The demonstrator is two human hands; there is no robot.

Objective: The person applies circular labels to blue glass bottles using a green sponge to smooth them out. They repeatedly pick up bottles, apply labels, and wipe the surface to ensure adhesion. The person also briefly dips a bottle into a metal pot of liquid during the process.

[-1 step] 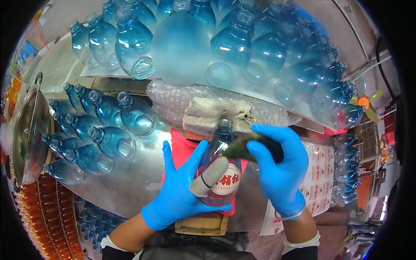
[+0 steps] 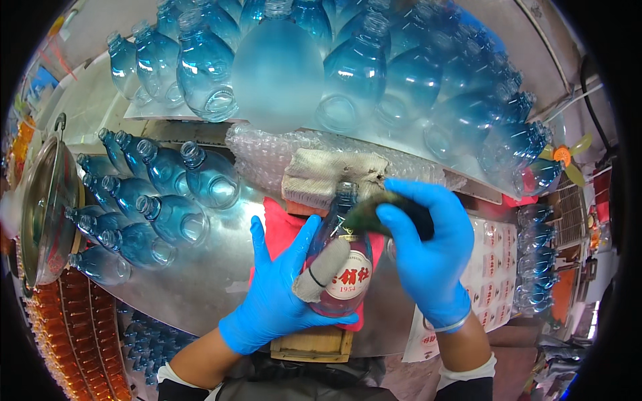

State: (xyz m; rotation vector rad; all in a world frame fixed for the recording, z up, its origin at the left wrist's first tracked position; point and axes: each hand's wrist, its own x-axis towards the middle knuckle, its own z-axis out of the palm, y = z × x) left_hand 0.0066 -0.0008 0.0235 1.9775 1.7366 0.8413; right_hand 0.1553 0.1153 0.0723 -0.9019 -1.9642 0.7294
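Observation:
A blue-tinted glass bottle (image 2: 334,230) with a round white label with red print (image 2: 350,275) lies on a red cloth (image 2: 275,224), its neck toward a folded off-white cloth (image 2: 328,170). My left hand (image 2: 274,294), in a blue glove with a grey cloth sleeve on the thumb, steadies the bottle; the thumb presses beside the label and two fingers stretch past the bottle's left side. In my blue-gloved right hand (image 2: 435,260) is a dark green pad (image 2: 394,215), pinched between thumb and fingers against the bottle's shoulder, above the label.
Several blue bottles (image 2: 180,220) lie on the metal table at left; more blue bottles (image 2: 354,73) stand on a raised shelf ahead, edged with bubble wrap (image 2: 257,157). A label sheet (image 2: 491,260) lies at right. A metal pan (image 2: 47,214) and stacked orange bottles (image 2: 73,327) are far left.
My right hand and the green pad have shifted slightly up along the bottle's shoulder, away from the label. My left hand and the bottle stay in place.

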